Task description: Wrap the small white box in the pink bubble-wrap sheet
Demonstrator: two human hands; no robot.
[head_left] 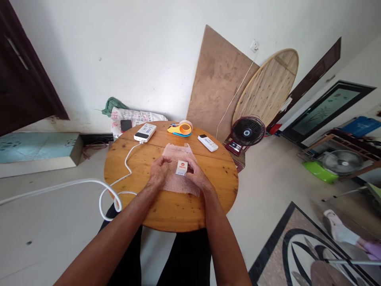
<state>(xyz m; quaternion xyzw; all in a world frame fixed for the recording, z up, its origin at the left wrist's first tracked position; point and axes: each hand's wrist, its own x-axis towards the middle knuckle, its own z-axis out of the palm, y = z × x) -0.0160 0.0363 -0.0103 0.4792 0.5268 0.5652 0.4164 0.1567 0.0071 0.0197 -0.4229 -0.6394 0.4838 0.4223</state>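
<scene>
A sheet of pinkish bubble wrap (181, 186) lies spread on the round wooden table (166, 212). Over its middle is a small white box (181, 167) with a red round mark and red print on its face. My right hand (197, 175) holds the box from the right, with fingers behind it and the thumb in front. At the sheet's left edge, my left hand (159, 170) is closed with curled fingers on the wrap. Part of its grip is hidden.
An orange and blue tape dispenser (181, 128) stands behind the wrap. White power banks sit at left (145, 132) and right (207, 142). A white cable (126, 163) loops off the left side. A fan (248, 132) stands beyond the table; a person's foot (335, 222) shows right.
</scene>
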